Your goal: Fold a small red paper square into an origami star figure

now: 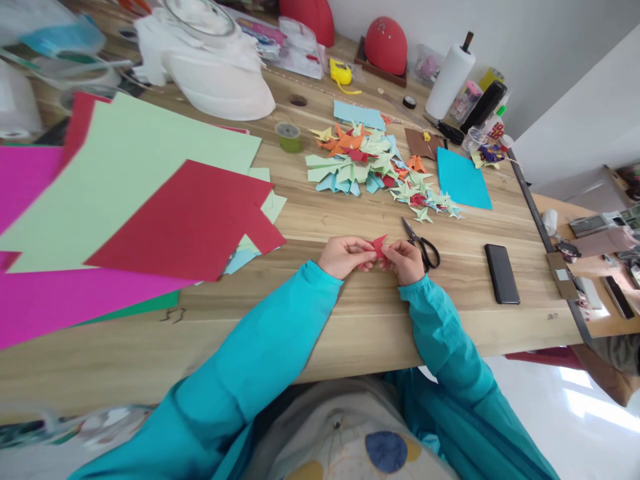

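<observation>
Between both hands, over the wooden table, is a small folded piece of red paper [379, 245]. My left hand [345, 255] pinches its left side, fingers closed. From the right, my right hand [404, 260] pinches the other edge; its fingertips partly cover the paper. Just beyond the right hand lie black-handled scissors [424, 248], blades pointing away. Farther back spreads a pile of folded paper figures [357, 157] in light green, orange, red, yellow and blue. The exact fold of the red piece is too small to make out.
Large sheets of coloured paper, a red sheet [185, 220] on top, cover the left side. A black phone [502, 273] lies at right, near a blue sheet [464, 177]. A spool [289, 137], a white cap [215, 83] and a yellow tape measure [341, 71] stand farther back.
</observation>
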{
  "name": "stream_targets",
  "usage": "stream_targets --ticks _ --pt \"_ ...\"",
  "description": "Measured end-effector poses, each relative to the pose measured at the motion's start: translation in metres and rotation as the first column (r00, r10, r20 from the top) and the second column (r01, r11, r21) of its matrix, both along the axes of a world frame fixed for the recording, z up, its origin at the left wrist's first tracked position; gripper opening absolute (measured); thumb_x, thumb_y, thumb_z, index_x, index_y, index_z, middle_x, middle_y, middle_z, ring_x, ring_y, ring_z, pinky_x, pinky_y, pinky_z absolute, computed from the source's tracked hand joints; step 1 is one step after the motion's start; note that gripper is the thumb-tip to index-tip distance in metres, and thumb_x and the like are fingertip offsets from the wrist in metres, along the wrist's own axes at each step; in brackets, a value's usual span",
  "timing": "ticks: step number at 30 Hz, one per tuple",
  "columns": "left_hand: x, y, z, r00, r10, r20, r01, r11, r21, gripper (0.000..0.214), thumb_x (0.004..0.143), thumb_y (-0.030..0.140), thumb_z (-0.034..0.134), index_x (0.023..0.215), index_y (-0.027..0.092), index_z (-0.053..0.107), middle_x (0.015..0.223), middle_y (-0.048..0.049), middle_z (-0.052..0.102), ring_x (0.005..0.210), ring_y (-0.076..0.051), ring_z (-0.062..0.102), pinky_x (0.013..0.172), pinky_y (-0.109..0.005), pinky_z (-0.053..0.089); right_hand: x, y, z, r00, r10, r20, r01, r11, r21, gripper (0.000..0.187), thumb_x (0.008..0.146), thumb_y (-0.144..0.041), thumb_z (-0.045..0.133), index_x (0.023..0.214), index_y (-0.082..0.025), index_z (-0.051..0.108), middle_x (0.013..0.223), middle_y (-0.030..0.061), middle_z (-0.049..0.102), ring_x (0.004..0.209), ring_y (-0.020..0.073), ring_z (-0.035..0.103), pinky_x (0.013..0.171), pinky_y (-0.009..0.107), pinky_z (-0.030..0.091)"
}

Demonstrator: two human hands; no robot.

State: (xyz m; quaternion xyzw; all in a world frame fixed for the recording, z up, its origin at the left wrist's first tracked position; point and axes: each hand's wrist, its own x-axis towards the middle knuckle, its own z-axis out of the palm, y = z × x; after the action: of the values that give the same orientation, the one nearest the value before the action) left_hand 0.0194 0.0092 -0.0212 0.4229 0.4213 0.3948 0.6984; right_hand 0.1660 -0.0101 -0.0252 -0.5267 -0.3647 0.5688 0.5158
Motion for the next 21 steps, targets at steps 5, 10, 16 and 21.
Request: stream_targets --ticks 5,10,16,21 --pt "-0.0001 0.0 0.0003 1.0 -0.003 0.001 0.003 1.0 -0.005 0.03 0.049 0.028 0.079 0.067 0.01 0.063 0.052 -0.0038 0.065 0.043 -0.012 0.058 0.046 -0.026 0.048 0.0008 0.0 -0.001 1.0 0.011 -0.021 -0.011 1.0 -0.007 0.037 0.051 -0.043 0.077 0.054 -0.019 0.049 0.047 -0.0021 0.061 0.038 0.0128 0.054 0.037 0.026 0.042" --pt "0.0 0.0001 0.0003 1.0 0.005 -0.005 -0.005 1.0 -0.007 0.032 0.048 0.03 0.08 0.066 0.011 0.063 0.051 -0.0035 0.064 0.043 -0.012 0.057 0.046 -0.026 0.047 0.0002 -0.0006 0.0021 0.999 0.032 0.003 -0.032 0.999 0.019 0.036 0.049 -0.039 0.079 0.056 -0.019 0.049 0.048 -0.0026 0.061 0.039 0.0124 0.055 0.038 0.025 0.043" --pt "0.0006 0.0003 0.0002 1.0 0.006 -0.018 -0.006 1.0 -0.003 0.032 0.048 0.031 0.08 0.066 0.011 0.063 0.048 -0.0021 0.062 0.044 -0.013 0.057 0.048 -0.027 0.048 0.001 -0.0008 -0.0008 0.997 0.06 0.048 -0.062 0.997 0.043 0.04 0.044 -0.036 0.081 0.062 -0.019 0.05 0.051 -0.0032 0.062 0.042 0.0129 0.058 0.041 0.025 0.047" --pt "0.0003 0.0005 -0.0027 1.0 0.013 0.006 -0.013 1.0 0.008 0.033 0.047 0.03 0.08 0.068 0.011 0.062 0.051 -0.0031 0.064 0.045 -0.013 0.058 0.05 -0.027 0.048 -0.0003 -0.0021 0.0023 0.996 0.034 0.084 -0.041 0.996 0.085 0.043 0.043 -0.036 0.081 0.067 -0.02 0.049 0.053 -0.0028 0.063 0.044 0.0139 0.059 0.042 0.026 0.048"
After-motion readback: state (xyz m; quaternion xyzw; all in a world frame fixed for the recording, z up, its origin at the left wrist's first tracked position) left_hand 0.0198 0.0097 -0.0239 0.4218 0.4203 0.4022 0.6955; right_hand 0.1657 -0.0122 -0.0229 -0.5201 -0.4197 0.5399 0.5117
